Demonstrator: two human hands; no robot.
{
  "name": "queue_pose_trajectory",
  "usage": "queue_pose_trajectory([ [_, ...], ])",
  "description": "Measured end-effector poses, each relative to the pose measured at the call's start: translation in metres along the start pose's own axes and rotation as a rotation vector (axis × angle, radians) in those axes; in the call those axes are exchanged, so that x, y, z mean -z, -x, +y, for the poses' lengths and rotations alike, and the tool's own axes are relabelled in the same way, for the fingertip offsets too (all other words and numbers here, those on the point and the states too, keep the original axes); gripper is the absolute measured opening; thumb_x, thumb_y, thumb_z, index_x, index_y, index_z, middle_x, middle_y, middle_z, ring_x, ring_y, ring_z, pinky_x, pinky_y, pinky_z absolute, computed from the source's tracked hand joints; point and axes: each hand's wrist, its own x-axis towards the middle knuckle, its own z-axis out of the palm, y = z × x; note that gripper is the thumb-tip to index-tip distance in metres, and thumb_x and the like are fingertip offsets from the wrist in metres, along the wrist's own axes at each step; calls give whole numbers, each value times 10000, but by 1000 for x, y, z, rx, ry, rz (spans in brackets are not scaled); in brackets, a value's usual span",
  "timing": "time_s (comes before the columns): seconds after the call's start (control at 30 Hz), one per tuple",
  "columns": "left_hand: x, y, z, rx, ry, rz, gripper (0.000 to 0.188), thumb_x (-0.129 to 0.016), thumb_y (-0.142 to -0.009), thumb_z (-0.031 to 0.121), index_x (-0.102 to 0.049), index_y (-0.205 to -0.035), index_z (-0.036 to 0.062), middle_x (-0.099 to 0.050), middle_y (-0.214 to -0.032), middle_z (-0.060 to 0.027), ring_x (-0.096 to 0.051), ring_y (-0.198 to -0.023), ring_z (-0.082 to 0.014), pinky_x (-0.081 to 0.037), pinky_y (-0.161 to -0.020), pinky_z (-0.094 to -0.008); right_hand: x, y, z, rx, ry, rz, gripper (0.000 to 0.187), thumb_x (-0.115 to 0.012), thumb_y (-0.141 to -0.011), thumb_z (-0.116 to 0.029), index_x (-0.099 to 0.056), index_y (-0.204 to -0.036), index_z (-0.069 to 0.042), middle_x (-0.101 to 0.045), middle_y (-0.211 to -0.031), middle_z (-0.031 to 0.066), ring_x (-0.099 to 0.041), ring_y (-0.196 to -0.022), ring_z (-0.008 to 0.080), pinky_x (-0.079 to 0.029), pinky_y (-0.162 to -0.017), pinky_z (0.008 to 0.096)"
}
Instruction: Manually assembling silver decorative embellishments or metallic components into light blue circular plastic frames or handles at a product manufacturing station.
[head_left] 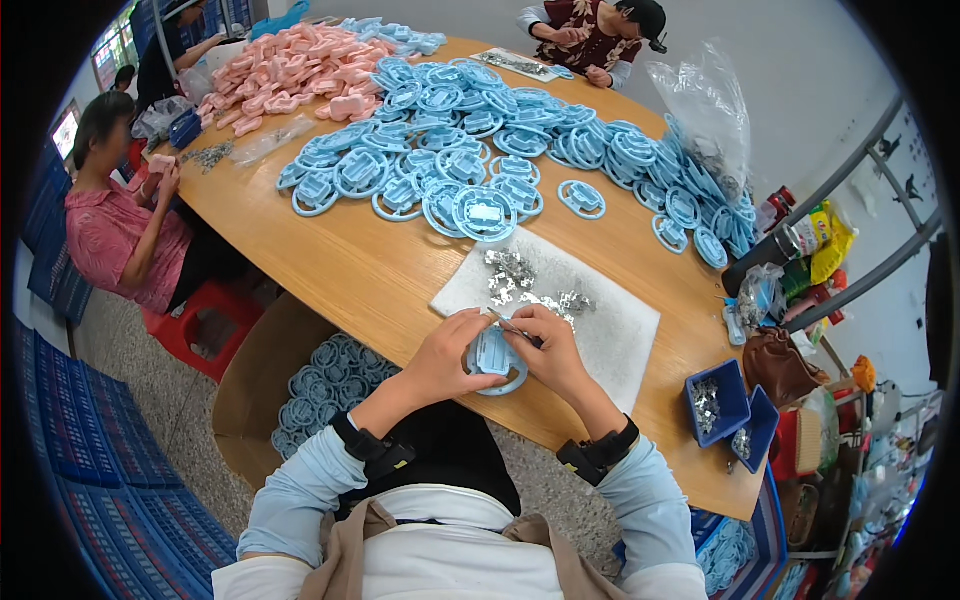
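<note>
My left hand (445, 355) is closed on the edge of a light-blue oval plastic part (495, 353), held at the table's near edge. Over that part, my right hand (548, 345) pinches a thin metal tool (505, 322) that looks like tweezers. Its tip is partly hidden by the fingers of both hands. Just beyond the hands lies a white foam sheet (610, 325), and small silvery metal clips (512, 275) are scattered on it. Whether a clip sits in the held part is too small to tell.
Heaps of blue plastic parts (485, 212) and pink plastic parts (290, 75) cover the far table. Two blue bins (722, 400) of metal pieces stand at right. An open carton (245, 385) of blue parts is below left. Co-workers sit at left (130, 225) and across (590, 35).
</note>
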Motion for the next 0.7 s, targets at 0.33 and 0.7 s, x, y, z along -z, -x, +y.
queue_pose_trajectory([
  [0.33,-2,13,-28,489,450,7,741,-758,-691,160,-361,-1270,-76,-505,-1098,-134,-550,-943,-193,-480,-767,-288,-22,7,-2,-153,7,14,179,-639,-767,-79,-678,-940,-65,-617,-849,87,-568,-644,173,-449,-584,277],
  [0.7,5,10,-16,828,1104,-44,388,-664,-795,97,-522,-1140,-8,-606,-941,-46,-582,-770,-91,-490,-611,-234,-24,14,-6,-35,22,72,177,-647,-770,-67,-687,-941,-86,-602,-871,63,-587,-706,175,-459,-602,275],
])
